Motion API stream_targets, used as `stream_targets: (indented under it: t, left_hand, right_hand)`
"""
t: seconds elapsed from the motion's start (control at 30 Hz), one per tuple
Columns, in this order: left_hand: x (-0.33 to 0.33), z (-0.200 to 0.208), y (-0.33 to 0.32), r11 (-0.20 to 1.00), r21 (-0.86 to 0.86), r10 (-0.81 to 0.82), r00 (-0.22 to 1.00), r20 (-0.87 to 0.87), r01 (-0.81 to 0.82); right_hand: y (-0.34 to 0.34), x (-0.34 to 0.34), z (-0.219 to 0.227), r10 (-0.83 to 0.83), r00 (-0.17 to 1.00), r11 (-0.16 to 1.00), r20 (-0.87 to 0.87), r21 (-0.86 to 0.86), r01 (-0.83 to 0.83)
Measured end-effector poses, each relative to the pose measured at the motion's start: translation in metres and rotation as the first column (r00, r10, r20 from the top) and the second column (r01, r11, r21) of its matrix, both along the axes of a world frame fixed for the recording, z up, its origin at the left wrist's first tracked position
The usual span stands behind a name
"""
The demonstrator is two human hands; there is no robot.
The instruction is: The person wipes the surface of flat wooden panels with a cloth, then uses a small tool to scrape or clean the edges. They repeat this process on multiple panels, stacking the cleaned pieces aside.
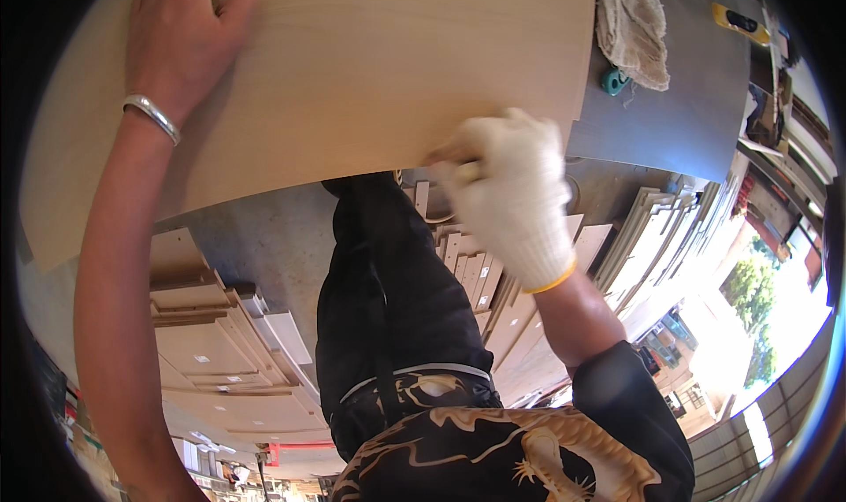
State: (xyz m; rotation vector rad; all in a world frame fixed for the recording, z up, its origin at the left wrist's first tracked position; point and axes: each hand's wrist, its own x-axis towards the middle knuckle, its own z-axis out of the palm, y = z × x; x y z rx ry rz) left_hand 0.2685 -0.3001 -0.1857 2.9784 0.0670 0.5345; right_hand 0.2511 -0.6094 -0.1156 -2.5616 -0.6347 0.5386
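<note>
A broad, light-brown wood-grain panel (352,70) spans the top of the view. My left hand (189,35), bare with a silver bracelet at the wrist, rests on its left part. Its thumb stands apart, and the other fingertips are cut off by the upper edge of the view. At the panel's near edge is my right hand (511,185), in a white knit glove with a yellow cuff hem. Its fingers are curled in and blurred; whatever they may hold cannot be made out.
Right of the panel, a grey tabletop (679,105) carries a crumpled white glove (633,30), a small teal object (615,81) and a yellow-and-black tool (740,23). Stacked boards (220,352) lie on the floor at left; more boards (652,246) lean at right.
</note>
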Motion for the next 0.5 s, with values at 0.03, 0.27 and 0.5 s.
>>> stream_targets:
  t: [0.03,0.27,0.5]
  left_hand:
    - [0.000,0.002,0.003,0.997,-0.073,-0.027,0.996,-0.082,0.021]
    - [0.011,-0.018,0.025,0.986,-0.036,-0.159,0.985,0.059,0.161]
    - [0.007,-0.021,0.036,0.983,-0.065,-0.170,0.985,0.011,0.170]
  right_hand:
    - [0.008,-0.009,-0.001,0.085,0.995,0.996,0.046,-0.015,-0.085]
    - [0.007,-0.113,-0.006,0.152,0.933,0.962,-0.325,0.264,-0.065]
    - [-0.064,-0.084,-0.023,-0.224,0.901,0.928,-0.371,0.201,0.314]
